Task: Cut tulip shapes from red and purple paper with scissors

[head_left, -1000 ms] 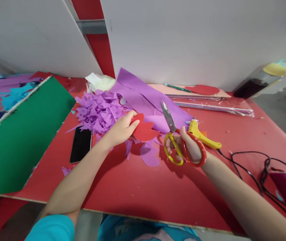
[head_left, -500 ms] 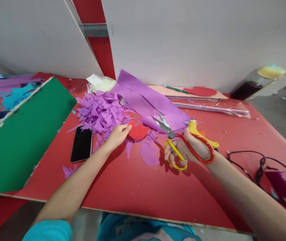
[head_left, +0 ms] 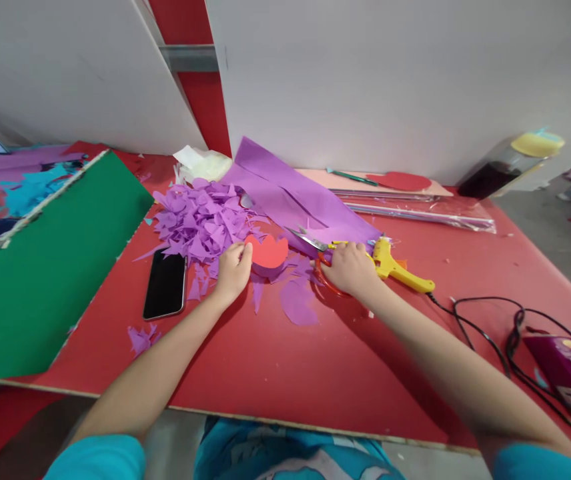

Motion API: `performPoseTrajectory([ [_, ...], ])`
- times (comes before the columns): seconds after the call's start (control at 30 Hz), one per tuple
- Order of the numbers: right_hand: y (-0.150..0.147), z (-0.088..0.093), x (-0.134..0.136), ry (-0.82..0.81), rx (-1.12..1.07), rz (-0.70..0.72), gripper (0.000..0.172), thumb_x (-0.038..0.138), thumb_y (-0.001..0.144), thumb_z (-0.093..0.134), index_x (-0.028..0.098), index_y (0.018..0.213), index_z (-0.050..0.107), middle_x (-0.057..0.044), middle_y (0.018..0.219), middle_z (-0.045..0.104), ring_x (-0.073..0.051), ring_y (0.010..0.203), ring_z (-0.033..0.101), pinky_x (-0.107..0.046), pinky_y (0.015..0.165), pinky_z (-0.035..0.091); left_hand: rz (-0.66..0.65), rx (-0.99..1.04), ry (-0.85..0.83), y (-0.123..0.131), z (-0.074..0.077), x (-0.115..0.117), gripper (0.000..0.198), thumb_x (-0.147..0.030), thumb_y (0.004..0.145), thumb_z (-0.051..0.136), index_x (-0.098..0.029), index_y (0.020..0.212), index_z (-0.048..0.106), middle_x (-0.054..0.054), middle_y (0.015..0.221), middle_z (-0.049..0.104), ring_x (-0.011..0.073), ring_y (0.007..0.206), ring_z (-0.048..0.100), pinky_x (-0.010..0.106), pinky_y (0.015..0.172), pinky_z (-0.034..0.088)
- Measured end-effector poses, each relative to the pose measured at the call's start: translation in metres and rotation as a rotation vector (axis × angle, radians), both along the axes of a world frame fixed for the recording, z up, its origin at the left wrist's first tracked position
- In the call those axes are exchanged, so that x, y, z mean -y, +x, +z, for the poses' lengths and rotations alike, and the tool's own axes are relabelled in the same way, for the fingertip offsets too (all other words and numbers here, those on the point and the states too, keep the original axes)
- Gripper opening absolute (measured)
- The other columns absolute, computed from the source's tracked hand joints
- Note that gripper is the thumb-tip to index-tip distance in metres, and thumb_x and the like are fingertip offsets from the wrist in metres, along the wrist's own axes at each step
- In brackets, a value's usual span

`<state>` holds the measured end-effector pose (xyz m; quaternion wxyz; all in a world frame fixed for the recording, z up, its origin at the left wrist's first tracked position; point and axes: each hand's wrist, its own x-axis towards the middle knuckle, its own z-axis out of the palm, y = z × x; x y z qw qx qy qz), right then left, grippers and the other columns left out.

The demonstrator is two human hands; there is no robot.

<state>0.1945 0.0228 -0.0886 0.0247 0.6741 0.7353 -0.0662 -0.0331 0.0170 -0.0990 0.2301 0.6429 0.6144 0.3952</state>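
Note:
My left hand [head_left: 234,269] pinches the edge of a red paper piece [head_left: 270,252] with a zigzag top edge and a rounded bottom. Palm down, my right hand [head_left: 351,268] is closed over the handles of a pair of scissors [head_left: 310,239] with one red and one yellow handle. The blades point left over purple paper and the handles are partly hidden by my fingers. A yellow glue gun [head_left: 396,267] lies just right of that hand. Below the red piece is a rounded purple paper piece [head_left: 298,303].
Purple scraps [head_left: 200,220] are heaped behind my left hand, beside a phone [head_left: 165,283]. A green board [head_left: 60,267] covers the left side. Purple sheets [head_left: 275,177] lie at the back, a bottle [head_left: 510,163] at the back right, a cable [head_left: 485,337] and purple box [head_left: 568,377] at right.
My right hand has turned palm down and moved left, bringing the scissors down to the table with their blades closer together. My left hand has raised the red piece's face slightly toward me.

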Motion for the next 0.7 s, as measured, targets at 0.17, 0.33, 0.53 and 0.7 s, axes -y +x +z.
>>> performPoseTrajectory([
  [0.17, -0.001, -0.022, -0.025, 0.29, 0.032, -0.046, 0.051, 0.044, 0.08, 0.054, -0.001, 0.104, 0.055, -0.026, 0.105, 0.055, -0.037, 0.098, 0.047, -0.045, 0.081, 0.037, -0.12, 0.013, -0.021, 0.007, -0.011, 0.006, 0.037, -0.038, 0.087, 0.034, -0.021, 0.056, 0.023, -0.004, 0.055, 0.027, 0.0108, 0.053, 0.029, 0.026, 0.053, 0.024],
  [0.33, -0.002, -0.016, -0.028, 0.345, -0.05, 0.054, 0.039, 0.037, 0.085, 0.051, 0.004, 0.105, 0.056, -0.022, 0.108, 0.053, -0.033, 0.098, 0.046, -0.042, 0.08, 0.039, -0.444, -0.014, -0.058, 0.016, -0.01, 0.02, 0.04, -0.039, 0.087, 0.035, -0.02, 0.053, 0.027, -0.003, 0.053, 0.035, 0.0104, 0.052, 0.036, 0.025, 0.055, 0.032],
  [0.53, -0.006, -0.016, 0.015, 0.298, 0.038, 0.181, 0.03, 0.026, 0.086, 0.049, 0.006, 0.107, 0.055, -0.022, 0.112, 0.051, -0.034, 0.103, 0.044, -0.043, 0.083, 0.04, -0.784, -0.118, -0.075, 0.022, -0.01, 0.031, 0.04, -0.035, 0.092, 0.032, -0.017, 0.058, 0.045, 0.001, 0.058, 0.052, 0.0125, 0.058, 0.051, 0.025, 0.062, 0.043],
  [0.7, 0.027, -0.02, 0.036, 0.341, 0.216, 0.016, 0.029, 0.009, 0.087, 0.035, 0.005, 0.107, 0.055, -0.023, 0.108, 0.054, -0.035, 0.096, 0.05, -0.043, 0.071, 0.043, -0.822, -0.143, -0.042, 0.025, -0.021, 0.033, 0.037, -0.03, 0.093, 0.032, -0.015, 0.07, 0.056, 0.005, 0.072, 0.065, 0.0161, 0.074, 0.062, 0.029, 0.074, 0.049],
])
